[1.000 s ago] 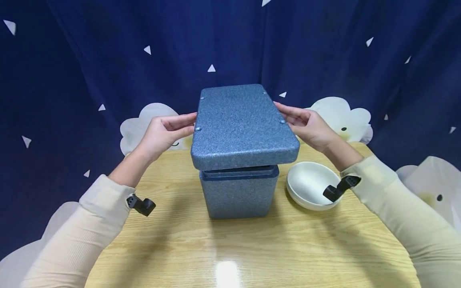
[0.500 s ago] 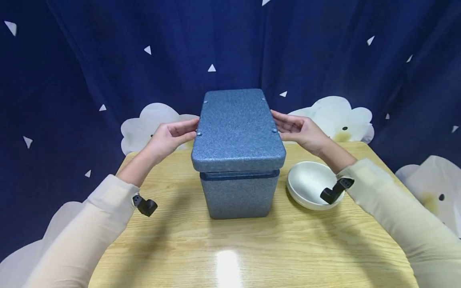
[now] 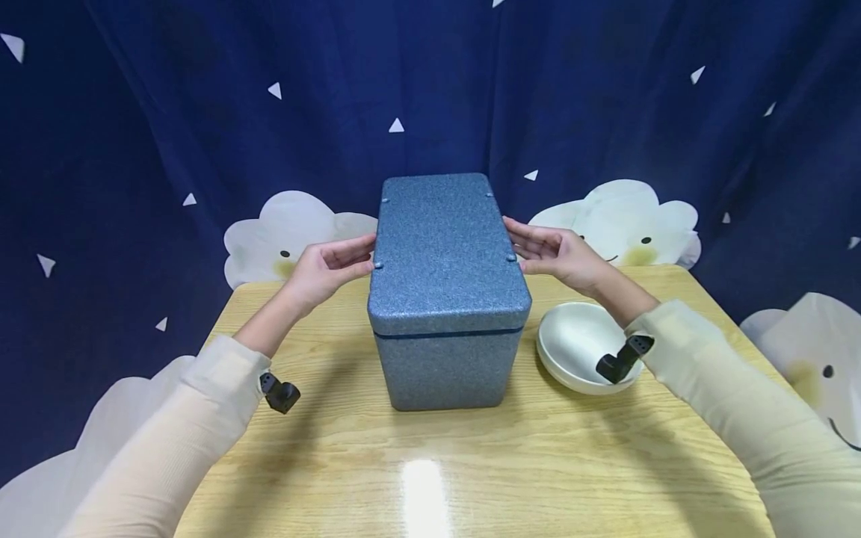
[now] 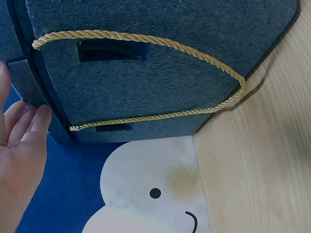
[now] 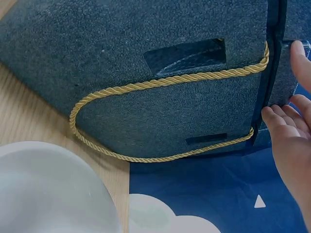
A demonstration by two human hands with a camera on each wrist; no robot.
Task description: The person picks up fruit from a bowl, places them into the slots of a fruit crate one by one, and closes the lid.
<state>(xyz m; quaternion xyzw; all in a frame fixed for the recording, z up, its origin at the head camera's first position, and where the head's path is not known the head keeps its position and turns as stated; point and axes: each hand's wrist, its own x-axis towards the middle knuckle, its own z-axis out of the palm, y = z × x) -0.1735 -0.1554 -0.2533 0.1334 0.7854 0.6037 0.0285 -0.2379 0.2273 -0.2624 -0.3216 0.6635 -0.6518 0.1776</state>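
Observation:
A speckled blue foam box [image 3: 447, 370] stands upright on the wooden table in the head view. Its matching lid [image 3: 444, 254] lies level over the top, with a thin dark seam along the front. My left hand [image 3: 323, 273] touches the lid's left side with fingertips and thumb, fingers mostly straight. On the opposite side, my right hand [image 3: 554, 258] rests its fingertips and thumb against the lid's edge in the same way. A gold rope [image 4: 160, 41] loops down the box's left side in the left wrist view; another gold rope [image 5: 165, 82] hangs on the right side.
A white bowl [image 3: 581, 344] sits on the table [image 3: 323, 478] to the right of the box, beneath the right wrist. Behind everything hangs a dark blue curtain [image 3: 323, 90] with white triangles and clouds.
The lid was raised and tilted above the box, its right side jutting out; it has come down and now lies level and aligned. Both hands have lowered with it.

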